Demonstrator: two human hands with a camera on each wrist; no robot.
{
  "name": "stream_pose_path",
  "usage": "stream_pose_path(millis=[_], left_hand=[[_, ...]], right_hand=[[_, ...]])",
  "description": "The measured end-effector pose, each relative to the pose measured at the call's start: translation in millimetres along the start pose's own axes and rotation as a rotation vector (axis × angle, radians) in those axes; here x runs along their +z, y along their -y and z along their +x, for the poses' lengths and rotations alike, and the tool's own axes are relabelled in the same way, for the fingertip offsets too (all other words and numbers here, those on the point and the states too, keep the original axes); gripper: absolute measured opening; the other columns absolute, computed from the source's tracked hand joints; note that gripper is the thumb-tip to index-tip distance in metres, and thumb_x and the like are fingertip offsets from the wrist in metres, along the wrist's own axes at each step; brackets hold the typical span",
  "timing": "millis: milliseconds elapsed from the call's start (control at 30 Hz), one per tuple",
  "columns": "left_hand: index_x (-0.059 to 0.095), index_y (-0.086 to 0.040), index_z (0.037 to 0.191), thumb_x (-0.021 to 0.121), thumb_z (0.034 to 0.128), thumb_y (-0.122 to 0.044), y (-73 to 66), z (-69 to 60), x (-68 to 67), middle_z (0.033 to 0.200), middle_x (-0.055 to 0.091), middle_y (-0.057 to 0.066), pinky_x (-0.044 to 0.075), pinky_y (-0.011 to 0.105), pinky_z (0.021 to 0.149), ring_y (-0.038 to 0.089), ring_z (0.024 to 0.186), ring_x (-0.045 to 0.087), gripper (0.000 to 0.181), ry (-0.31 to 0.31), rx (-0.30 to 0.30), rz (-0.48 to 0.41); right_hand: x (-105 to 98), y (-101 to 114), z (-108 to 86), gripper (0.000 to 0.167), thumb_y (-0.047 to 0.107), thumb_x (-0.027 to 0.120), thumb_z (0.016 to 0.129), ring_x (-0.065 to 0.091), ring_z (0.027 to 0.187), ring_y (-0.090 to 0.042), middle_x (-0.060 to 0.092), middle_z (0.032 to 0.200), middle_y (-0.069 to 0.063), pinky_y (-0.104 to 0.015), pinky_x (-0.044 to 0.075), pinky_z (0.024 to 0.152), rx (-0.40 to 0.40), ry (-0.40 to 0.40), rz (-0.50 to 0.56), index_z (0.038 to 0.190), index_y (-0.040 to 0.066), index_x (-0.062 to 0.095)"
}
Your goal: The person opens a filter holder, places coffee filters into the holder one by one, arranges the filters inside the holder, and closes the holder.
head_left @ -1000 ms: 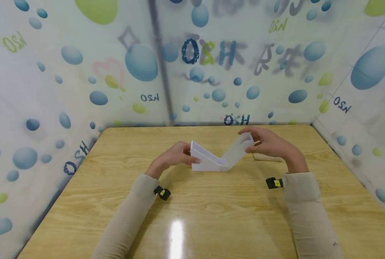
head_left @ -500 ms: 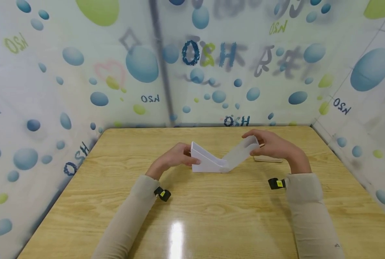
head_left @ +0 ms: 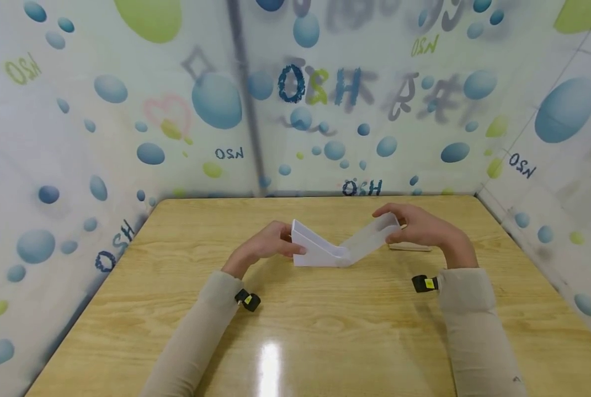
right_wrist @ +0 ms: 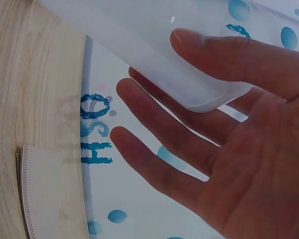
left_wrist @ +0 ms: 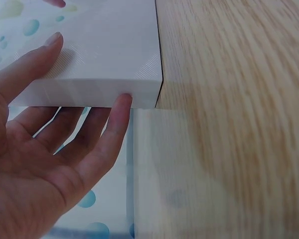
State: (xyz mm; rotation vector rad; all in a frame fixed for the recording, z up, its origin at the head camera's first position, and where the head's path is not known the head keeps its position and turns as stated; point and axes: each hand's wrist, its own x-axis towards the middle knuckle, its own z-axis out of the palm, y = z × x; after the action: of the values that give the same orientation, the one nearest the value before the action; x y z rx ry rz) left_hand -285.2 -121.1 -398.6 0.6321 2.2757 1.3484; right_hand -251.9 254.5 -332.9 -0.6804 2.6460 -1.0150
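Note:
A white box [head_left: 317, 249] with a sloped side stands on the table, joined near its low end to a translucent lid [head_left: 369, 241] that slants up to the right. My left hand [head_left: 265, 242] grips the tall left end of the box; in the left wrist view the thumb lies on one face of the white box [left_wrist: 109, 45] and the fingertips touch its narrow end. At the raised end of the lid, my right hand [head_left: 419, 225] holds the translucent edge between thumb and fingers; the right wrist view shows the thumb over the lid [right_wrist: 139, 35].
Behind the right hand a flat, light object [head_left: 410, 247] lies on the wooden table [head_left: 315, 320]; in the right wrist view it is a pale item with a stitched-looking edge [right_wrist: 40, 194]. A patterned curtain [head_left: 176, 138] rises around the table's back and sides.
My right hand has moved right and slightly down with the lid's raised end, so the lid tilts farther from the box. The left hand and box have hardly moved.

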Motion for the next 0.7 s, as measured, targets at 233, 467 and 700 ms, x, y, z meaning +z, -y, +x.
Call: stream_pose_path(millis=[233,467,700], left_hand=[[0.071,-0.009,0.123,0.078,0.0932,-0.017,-0.2,-0.6,0.6,0.115,0.077,0.008,0.058,0.037,0.081,0.016,0.090,0.068,0.032,0.002,0.012,0.003],[0.071,-0.008,0.123,0.077,0.0936,-0.016,1.8,-3.9,2.5,0.115,0.077,0.009,0.058,0.038,0.082,0.015,0.090,0.068,0.032,0.003,0.006,0.000],[0.071,-0.009,0.122,0.077,0.0933,-0.017,-1.6,-1.8,1.6,0.116,0.076,0.008,0.056,0.034,0.079,0.016,0.089,0.066,0.031,-0.003,0.015,0.016]], right_hand=[[0.2,-1.9,-0.5,0.056,0.010,0.077,0.090,0.055,0.096,-0.026,0.061,0.129,-0.019,-0.037,0.050,0.079,-0.002,0.009,0.007,0.142,0.008,0.056],[2.1,-1.6,-1.8,0.058,0.010,0.077,0.090,0.057,0.100,-0.027,0.060,0.131,-0.019,-0.037,0.051,0.082,0.012,0.033,0.022,0.144,0.008,0.055],[-8.5,-14.1,-11.0,0.064,0.001,0.066,0.094,0.060,0.124,-0.043,0.056,0.141,-0.026,-0.044,0.056,0.093,0.032,0.135,0.112,0.153,0.003,0.040]])
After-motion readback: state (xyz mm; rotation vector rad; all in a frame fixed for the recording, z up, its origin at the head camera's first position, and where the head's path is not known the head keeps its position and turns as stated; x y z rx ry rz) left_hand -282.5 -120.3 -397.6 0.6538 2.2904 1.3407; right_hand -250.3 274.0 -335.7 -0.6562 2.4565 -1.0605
